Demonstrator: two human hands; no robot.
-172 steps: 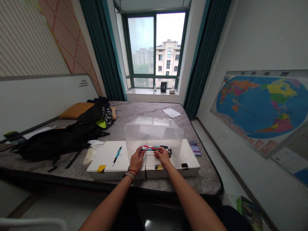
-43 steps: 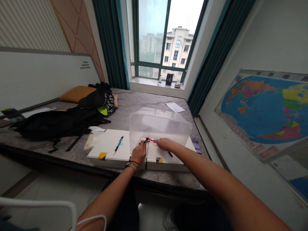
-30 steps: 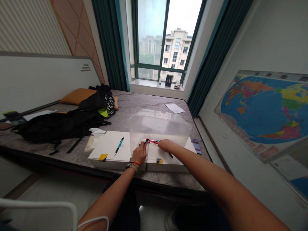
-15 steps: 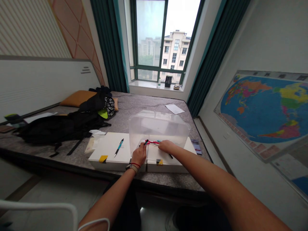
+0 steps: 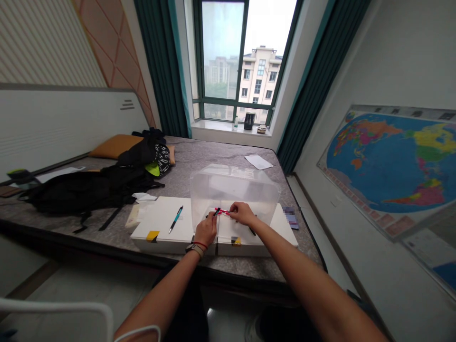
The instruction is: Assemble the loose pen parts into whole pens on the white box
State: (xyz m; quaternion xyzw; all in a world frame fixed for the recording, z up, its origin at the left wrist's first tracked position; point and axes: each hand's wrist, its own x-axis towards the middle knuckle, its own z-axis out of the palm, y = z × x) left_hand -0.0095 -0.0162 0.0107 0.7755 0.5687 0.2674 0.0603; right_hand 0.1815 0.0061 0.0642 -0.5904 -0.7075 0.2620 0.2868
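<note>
My left hand is closed around a dark pen that sticks up past its fingertips. Red pens lie sideways between my two hands, their left ends at the left fingertips. Closed in a pinch, my right hand is at the right end of these red pens; its fingertips are partly hidden. Both hands are over a white box, in front of a clear plastic bin. Part of another dark pen shows under the right wrist. A blue-and-black pen lies on the box's left half.
The box rests on a grey bed or platform. To the left lie a black bag and white tissue. A patterned packet is at the right, a paper sheet behind the bin.
My right hand has shifted slightly left and up, its fingers now drawn together at the red pens' right end. The left hand stays almost in place.
</note>
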